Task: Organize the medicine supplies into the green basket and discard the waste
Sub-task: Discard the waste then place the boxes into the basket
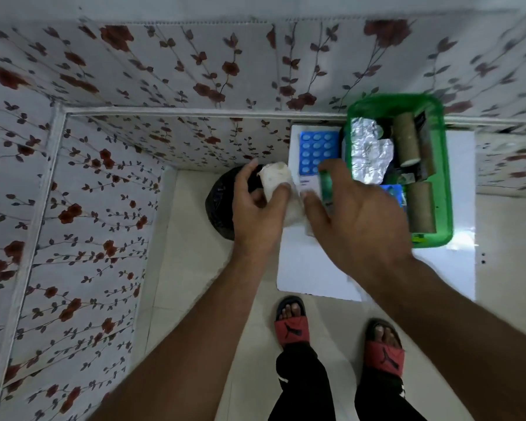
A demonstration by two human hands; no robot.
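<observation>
The green basket [441, 177] stands at the right of the white table [310, 268], holding silver foil strips [366, 147], brown cardboard rolls [407, 141] and a blue pack. My left hand [255, 211] grips a white crumpled wad [275, 180] over the table's left edge, above a black bin bag [219, 202] on the floor. My right hand [362, 214] touches the wad's lower end with its thumb and holds a small green item [326, 183] in its fingers beside the basket. A blue blister pack [318, 151] lies on the table behind both hands.
Floral-patterned walls close in the left and back sides. Pale floor tiles lie below, with my feet in red-and-black sandals [292, 326] in front of the table. The table's right part [462, 183] beyond the basket is bare white.
</observation>
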